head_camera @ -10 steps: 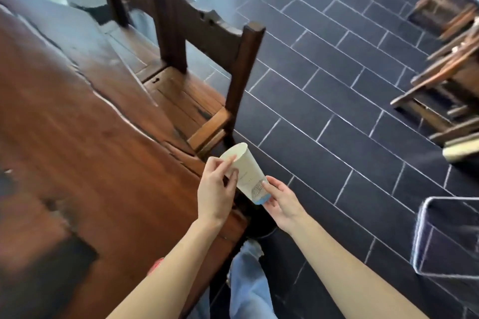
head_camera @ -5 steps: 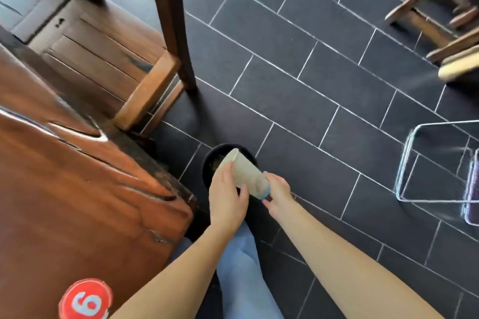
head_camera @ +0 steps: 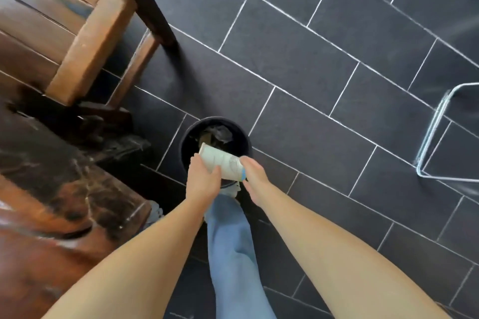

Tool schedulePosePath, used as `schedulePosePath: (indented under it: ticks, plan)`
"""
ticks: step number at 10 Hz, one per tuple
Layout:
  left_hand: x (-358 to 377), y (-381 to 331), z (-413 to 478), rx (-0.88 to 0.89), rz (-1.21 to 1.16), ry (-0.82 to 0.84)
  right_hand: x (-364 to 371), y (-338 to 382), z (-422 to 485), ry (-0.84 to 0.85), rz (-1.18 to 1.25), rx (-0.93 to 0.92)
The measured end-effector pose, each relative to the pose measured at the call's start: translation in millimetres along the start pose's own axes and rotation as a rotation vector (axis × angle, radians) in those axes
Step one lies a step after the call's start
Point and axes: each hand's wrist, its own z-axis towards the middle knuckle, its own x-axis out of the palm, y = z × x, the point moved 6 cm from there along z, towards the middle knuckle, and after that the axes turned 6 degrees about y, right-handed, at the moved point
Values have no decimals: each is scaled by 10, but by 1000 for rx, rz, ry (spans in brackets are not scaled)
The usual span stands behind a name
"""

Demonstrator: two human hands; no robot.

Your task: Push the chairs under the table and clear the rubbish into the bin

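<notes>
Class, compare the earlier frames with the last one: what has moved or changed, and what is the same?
The paper cup has gone from beside the table edge to over the black bin, tipped further with its mouth toward the opening. Both the left hand and right hand still hold it; nothing has been released.

Even daylight, fairly bright, no harsh highlights on skin. Soft shadow falls from the chair leg (head_camera: 145,5) toward lower left on the dark floor tiles (head_camera: 298,54). Desk (head_camera: 51,215) at left is heavily motion-blurred, with smeared white glare streaks on its glossy wood. Chair seat (head_camera: 85,41) also blurred. Grout lines bow near the edges, wide-angle distortion. Bin (head_camera: 241,137) interior dim, contents hard to read. Clear frame (head_camera: 435,137) at right catches pale glints. Forearms soft at bottom.
</notes>
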Motion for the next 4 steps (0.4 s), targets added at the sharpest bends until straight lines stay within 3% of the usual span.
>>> schedulePosePath:
  ticks: [2, 4]
  plan:
    - [131, 132, 204, -99, 91, -3, -101, -142, 190, 80, -167, 24]
    - [136, -203, -140, 39, 276, 3, -269, -83, -178, 30, -413, -144]
